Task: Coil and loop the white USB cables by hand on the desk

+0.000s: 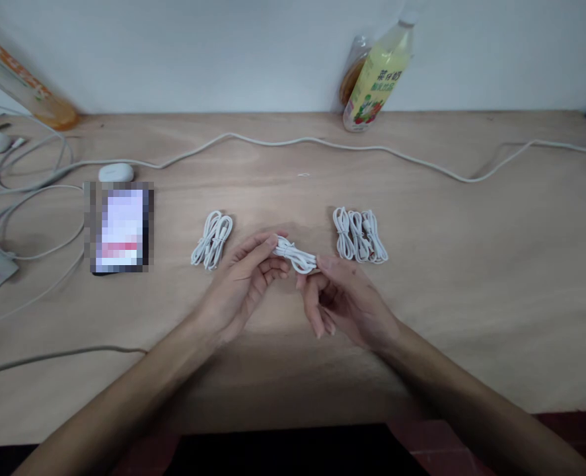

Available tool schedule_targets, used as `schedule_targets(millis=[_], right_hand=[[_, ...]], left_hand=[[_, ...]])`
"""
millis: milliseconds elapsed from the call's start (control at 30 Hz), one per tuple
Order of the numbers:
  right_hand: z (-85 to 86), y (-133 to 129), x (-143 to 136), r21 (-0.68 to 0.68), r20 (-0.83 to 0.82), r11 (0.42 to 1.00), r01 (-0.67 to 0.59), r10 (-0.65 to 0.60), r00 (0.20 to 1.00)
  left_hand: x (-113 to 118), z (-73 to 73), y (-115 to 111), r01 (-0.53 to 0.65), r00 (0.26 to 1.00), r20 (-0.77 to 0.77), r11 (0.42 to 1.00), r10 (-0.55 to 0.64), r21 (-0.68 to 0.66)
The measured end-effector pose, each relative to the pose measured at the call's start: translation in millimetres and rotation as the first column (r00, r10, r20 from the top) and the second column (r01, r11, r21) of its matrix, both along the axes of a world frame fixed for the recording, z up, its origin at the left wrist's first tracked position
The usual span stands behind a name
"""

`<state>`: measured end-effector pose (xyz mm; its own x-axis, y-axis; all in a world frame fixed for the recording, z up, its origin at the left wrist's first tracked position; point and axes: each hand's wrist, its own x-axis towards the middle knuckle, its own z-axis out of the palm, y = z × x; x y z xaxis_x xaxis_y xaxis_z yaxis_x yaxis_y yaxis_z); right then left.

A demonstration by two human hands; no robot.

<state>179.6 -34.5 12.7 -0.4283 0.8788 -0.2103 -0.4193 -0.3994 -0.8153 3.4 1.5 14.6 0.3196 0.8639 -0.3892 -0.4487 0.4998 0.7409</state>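
Between my two hands a coiled white cable [296, 256] is held above the table. My left hand [246, 281] pinches its left end between thumb and fingers. At the other end, the thumb and forefinger of my right hand [345, 294] grip the bundle, while the other fingers curl below it. Left of my hands lie two coiled white cables [212, 239] side by side. To the right, three more coiled white cables [360, 235] rest in a row, just beyond my right hand.
A phone [123, 228] with a blurred screen lies at left, a white earbud case [116, 173] behind it. A long white cord [297, 141] crosses the back of the wooden table [471, 277]. Bottles stand against the wall: a yellow-labelled one [379, 73] and an orange-labelled one [25, 79].
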Motion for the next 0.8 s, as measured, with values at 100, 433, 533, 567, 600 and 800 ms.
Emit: schedule_targets(millis=[100,433,533,567,600,800], right_hand=[[-0.1,-0.9,0.5,0.008,-0.009,1.000,-0.010,0.010,1.000],[1.1,-0.4,1.3,0.009,-0.031,1.000,-0.024,0.024,0.999],[0.8,-0.6,1.3,0.004,-0.025,1.000,-0.030,0.030,0.999],[0.5,-0.6,1.2,-0.002,-0.010,1.000,-0.027,0.027,1.000],[-0.1,-0.5,1.2,-0.004,0.006,1.000,-0.024,0.024,1.000],[-5.8,1.3,0.4,0.011,0.057,0.997,-0.074,0.073,0.996]], left_hand=[[0.2,0.9,-0.6,0.024,1.000,0.015,1.000,-0.024,0.003],[1.4,2.6,-1.6,0.038,0.998,0.046,0.999,-0.038,0.013],[1.5,3.0,-0.7,0.008,0.999,0.048,0.999,-0.010,0.034],[1.3,3.0,-0.2,-0.013,0.999,0.045,0.999,0.011,0.045],[1.0,2.9,0.4,-0.033,0.999,0.044,0.998,0.031,0.056],[-1.2,5.3,1.5,-0.077,0.997,0.030,0.987,0.074,0.139]])
